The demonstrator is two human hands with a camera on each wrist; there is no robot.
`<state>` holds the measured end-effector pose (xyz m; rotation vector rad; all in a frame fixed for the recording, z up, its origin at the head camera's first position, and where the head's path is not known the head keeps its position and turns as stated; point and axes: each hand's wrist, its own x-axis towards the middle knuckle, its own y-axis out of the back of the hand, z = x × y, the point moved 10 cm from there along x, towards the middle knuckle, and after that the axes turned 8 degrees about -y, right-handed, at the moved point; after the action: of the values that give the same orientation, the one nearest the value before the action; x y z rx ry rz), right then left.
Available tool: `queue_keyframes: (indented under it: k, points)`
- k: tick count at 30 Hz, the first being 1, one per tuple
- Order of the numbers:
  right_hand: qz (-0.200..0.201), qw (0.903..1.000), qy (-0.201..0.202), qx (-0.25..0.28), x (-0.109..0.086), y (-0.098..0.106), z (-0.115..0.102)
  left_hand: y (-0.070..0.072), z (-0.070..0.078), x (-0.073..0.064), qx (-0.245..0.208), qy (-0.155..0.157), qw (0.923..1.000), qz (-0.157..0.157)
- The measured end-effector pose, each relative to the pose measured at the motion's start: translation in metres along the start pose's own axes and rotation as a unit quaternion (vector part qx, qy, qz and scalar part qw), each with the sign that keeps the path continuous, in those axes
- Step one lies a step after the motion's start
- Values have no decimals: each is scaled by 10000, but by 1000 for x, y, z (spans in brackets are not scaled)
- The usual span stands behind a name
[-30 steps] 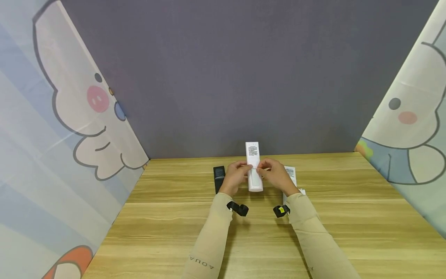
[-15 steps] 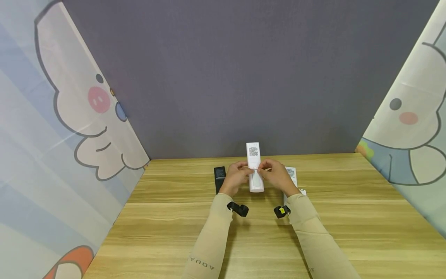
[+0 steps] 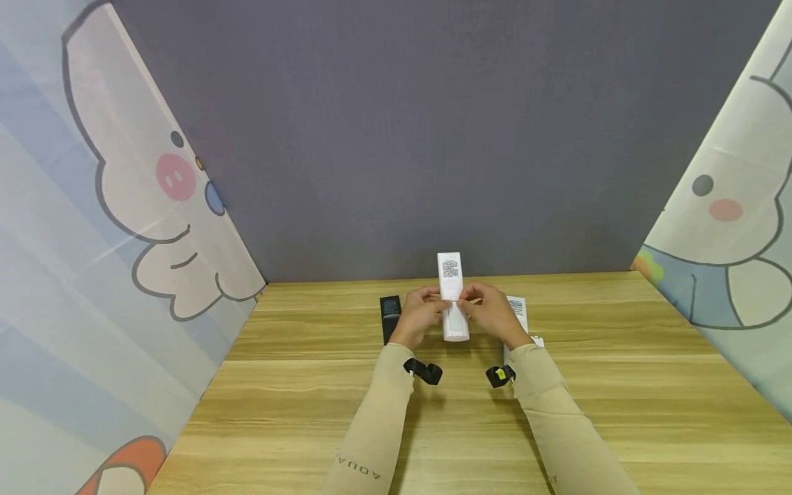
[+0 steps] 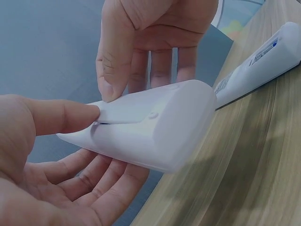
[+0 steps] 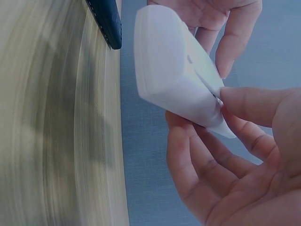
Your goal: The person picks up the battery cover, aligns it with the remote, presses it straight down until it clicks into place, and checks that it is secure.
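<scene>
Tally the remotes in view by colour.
White: 2, the held remote and the partly covered remote
Black: 1, the black remote
Total: 3
Left out: a small white piece, too hidden to identify.

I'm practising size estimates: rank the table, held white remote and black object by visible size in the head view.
Largest: table
Next: white remote
Smallest: black object, partly hidden by the left hand

Left hand (image 3: 421, 317), thumb (image 3: 442, 304) slightly lower on white remote (image 3: 452, 289) than before
</scene>
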<state>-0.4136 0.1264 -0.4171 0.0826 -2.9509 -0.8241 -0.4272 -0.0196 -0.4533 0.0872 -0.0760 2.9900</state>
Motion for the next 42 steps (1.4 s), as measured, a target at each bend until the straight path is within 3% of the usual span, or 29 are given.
queue_keyframes:
  k: [24, 42]
  points:
    - [16, 9999, 2, 135, 0, -2, 0, 0, 0, 0, 171, 11, 9998, 41]
    - [51, 10000, -42, -65, 1, -2, 1, 1, 0, -1, 274, 38, 9996, 76]
